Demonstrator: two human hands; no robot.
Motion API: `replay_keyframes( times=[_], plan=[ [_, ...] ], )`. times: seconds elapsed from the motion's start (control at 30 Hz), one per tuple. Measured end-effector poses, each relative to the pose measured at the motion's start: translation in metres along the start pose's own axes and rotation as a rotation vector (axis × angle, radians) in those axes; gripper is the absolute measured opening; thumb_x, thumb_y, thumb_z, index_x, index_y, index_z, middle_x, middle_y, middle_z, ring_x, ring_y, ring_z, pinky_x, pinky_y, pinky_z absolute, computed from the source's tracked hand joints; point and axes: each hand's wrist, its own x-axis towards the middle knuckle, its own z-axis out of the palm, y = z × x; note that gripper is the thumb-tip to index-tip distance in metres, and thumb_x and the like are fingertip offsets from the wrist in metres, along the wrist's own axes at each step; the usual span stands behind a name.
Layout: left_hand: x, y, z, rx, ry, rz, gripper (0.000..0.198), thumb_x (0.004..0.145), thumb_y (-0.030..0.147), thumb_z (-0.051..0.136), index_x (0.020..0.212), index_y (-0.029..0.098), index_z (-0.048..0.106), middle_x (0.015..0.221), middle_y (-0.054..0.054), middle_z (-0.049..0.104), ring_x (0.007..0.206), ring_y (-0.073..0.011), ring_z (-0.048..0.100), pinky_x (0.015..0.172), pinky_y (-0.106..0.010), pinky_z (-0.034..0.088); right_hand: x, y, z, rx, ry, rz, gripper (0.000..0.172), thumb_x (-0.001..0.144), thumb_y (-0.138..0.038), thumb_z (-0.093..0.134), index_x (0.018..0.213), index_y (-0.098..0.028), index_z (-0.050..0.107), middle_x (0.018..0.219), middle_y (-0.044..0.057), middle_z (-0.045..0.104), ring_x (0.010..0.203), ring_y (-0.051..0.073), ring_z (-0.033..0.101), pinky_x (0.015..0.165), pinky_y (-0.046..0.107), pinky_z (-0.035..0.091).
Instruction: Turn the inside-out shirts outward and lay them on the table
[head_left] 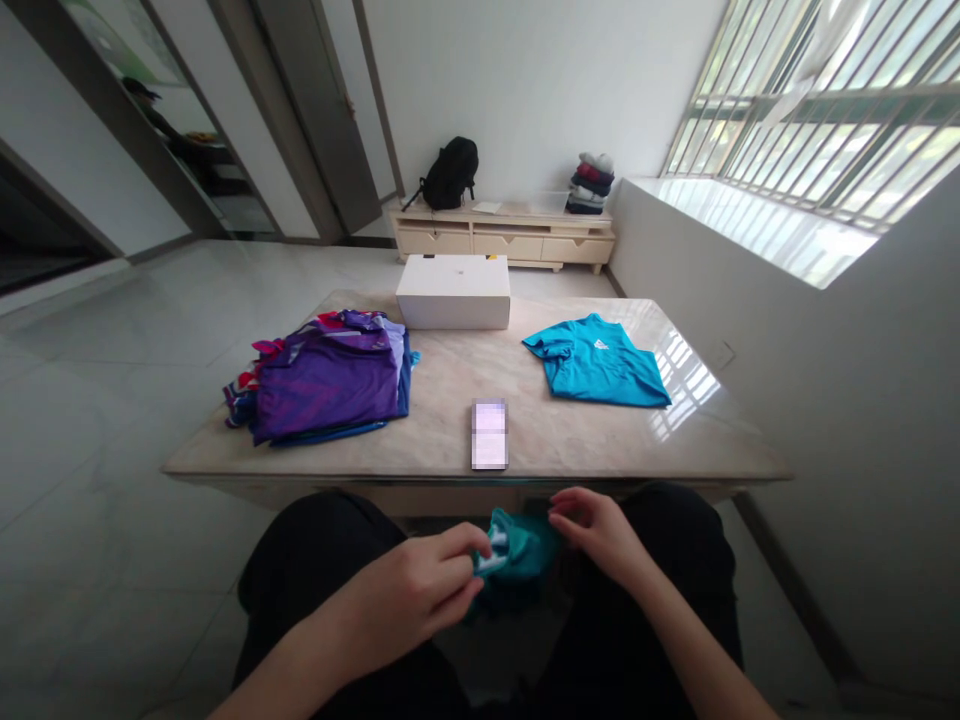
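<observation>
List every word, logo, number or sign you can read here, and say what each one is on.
No text reads clearly.
Blue shirt on the table: small white chest mark, too small to read.
Flat item near the table edge: blurred, unreadable.
White box: tiny dark mark on top, illegible.
Teal garment in both hands: white patch, no legible letters.

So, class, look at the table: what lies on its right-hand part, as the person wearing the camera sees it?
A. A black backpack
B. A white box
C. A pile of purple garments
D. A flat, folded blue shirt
D: the folded blue shirt lies flat on the right part of the table, while the white box sits at the far middle, the purple pile on the left, and the black backpack on the far cabinet.
</observation>
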Motion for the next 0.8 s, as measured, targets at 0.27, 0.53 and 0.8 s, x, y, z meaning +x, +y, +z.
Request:
replay_keyframes(
  times=[0.27, 0.53, 0.8],
  plan=[
    [-0.004, 0.016, 0.013, 0.098, -0.154, 0.102, 0.010, 0.093, 0.009, 0.057, 0.088, 0.018, 0.059, 0.112, -0.004, 0.070, 0.088, -0.0157, 0.072, 0.078, -0.021, 0.055, -0.027, -0.014, 0.092, -0.133, -0.324, -0.265, 0.046, 0.079, -0.027, 0.072, 0.125, -0.028, 0.075, 0.123, 0.006, 0.074, 0.110, 0.026, 0.069, 0.098, 0.033, 0.050],
    [-0.009, 0.024, 0.031, 0.137, -0.220, 0.083, 0.018, 0.080, 0.004, 0.070, 0.082, 0.019, 0.060, 0.101, 0.002, 0.073, 0.080, -0.0147, 0.073, 0.068, -0.020, 0.054, -0.035, 0.003, 0.121, -0.022, -0.596, -0.230, 0.027, 0.080, -0.024, 0.064, 0.101, -0.019, 0.082, 0.098, 0.001, 0.080, 0.091, 0.021, 0.071, 0.078, 0.023, 0.050],
    [-0.010, 0.013, 0.055, -0.210, -0.352, 0.119, 0.009, 0.092, 0.014, 0.068, 0.093, 0.023, 0.065, 0.093, 0.005, 0.075, 0.068, -0.0086, 0.067, 0.053, -0.014, 0.045, -0.029, 0.022, 0.127, -0.420, -0.558, -0.267, 0.031, 0.080, -0.033, 0.075, 0.111, -0.035, 0.081, 0.130, 0.001, 0.071, 0.112, 0.026, 0.069, 0.100, 0.031, 0.048]
  ],
)
